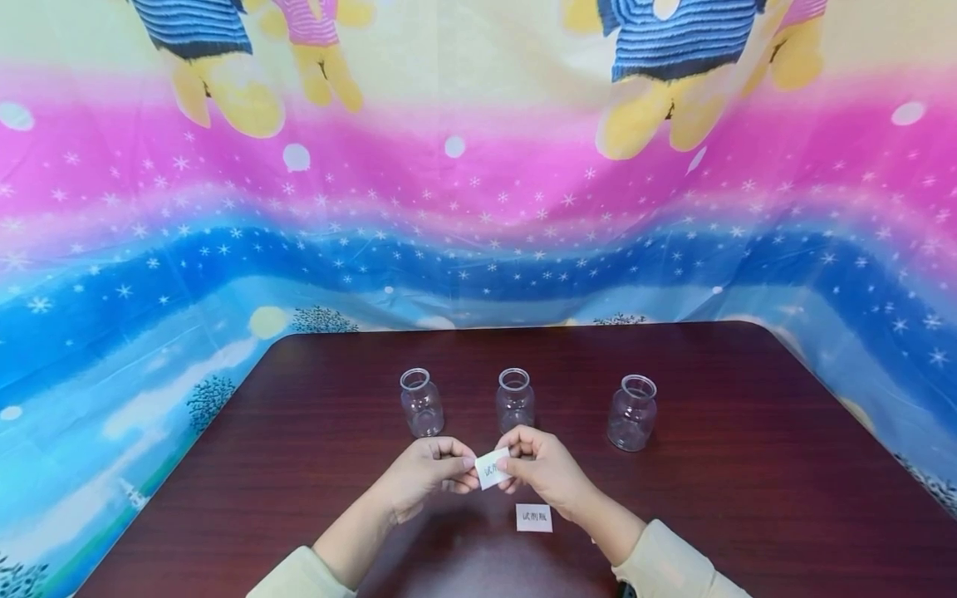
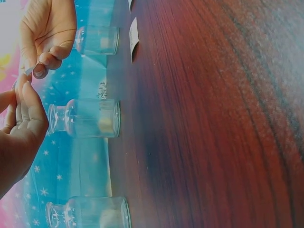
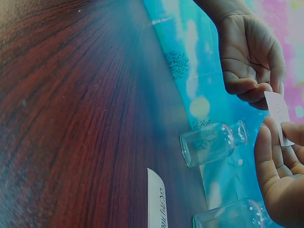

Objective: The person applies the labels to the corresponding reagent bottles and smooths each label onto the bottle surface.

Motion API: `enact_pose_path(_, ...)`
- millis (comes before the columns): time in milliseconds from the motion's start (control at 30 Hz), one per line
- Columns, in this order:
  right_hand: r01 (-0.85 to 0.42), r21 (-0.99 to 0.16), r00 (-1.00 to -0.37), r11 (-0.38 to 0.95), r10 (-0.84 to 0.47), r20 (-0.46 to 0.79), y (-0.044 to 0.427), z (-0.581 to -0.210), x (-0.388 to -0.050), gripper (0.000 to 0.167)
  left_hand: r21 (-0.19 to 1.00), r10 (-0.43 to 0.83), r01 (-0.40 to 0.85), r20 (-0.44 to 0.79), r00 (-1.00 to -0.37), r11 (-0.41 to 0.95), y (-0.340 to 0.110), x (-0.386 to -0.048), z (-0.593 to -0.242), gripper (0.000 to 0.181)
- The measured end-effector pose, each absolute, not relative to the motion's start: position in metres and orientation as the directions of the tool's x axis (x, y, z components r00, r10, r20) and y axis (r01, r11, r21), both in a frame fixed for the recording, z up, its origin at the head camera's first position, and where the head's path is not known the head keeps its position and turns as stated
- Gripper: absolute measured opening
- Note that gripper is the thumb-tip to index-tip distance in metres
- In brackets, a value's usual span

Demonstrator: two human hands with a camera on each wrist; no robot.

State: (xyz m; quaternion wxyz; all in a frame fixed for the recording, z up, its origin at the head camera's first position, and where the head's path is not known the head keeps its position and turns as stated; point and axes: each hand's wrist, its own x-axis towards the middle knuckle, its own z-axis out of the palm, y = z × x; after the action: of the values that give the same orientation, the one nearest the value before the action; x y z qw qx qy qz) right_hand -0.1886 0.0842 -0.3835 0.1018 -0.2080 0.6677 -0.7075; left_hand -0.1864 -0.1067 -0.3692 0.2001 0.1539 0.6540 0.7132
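Both hands meet above the table around a small white paper label (image 1: 489, 470) with dark handwriting. My left hand (image 1: 424, 480) pinches its left edge between thumb and fingers. The right hand (image 1: 552, 475) grips the other side, its thumb (image 3: 295, 133) lying over part of the writing. Just below the right hand, a second white label (image 1: 534, 518) with handwritten characters lies on the table; its edge curls up in the right wrist view. Beyond the hands stand three clear glass jars, all upright and lidless: left (image 1: 423, 407), middle (image 1: 516, 403) and right (image 1: 632, 415).
The dark red wood-grain table (image 1: 314, 415) has rounded far corners. A colourful printed cloth (image 1: 478, 191) hangs behind it and along both sides. The middle jar is partly hidden behind the right hand in the head view.
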Motion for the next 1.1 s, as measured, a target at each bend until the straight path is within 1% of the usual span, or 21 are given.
enact_pose_path(333, -0.121, -0.987, -0.887, -0.104, -0.435, 0.154, 0.0845, -0.3867, -0.1876, 0.021, 0.994, 0.496, -0.088, -0.043, -0.867, -0.068, -0.1077, -0.1862, -0.3691, 0.014)
enact_pose_path(567, -0.112, -0.989, -0.892, -0.093, -0.430, 0.141, 0.0851, -0.3874, -0.1860, 0.021, 0.988, 0.493, -0.127, -0.067, -0.867, -0.089, -0.1058, -0.1858, -0.3706, 0.009)
enact_pose_path(767, -0.107, -0.990, -0.896, -0.094, -0.422, 0.137, 0.0843, -0.3879, -0.1850, 0.020, 0.986, 0.464, -0.141, -0.087, -0.881, -0.084, -0.1037, -0.1864, -0.3732, 0.006)
enact_pose_path(1100, -0.088, -0.989, -0.908, -0.122, -0.398, 0.130, 0.0799, -0.3892, -0.1814, 0.018, 0.987, 0.452, -0.148, -0.102, -0.886, -0.068, -0.0996, -0.1862, -0.3741, 0.012)
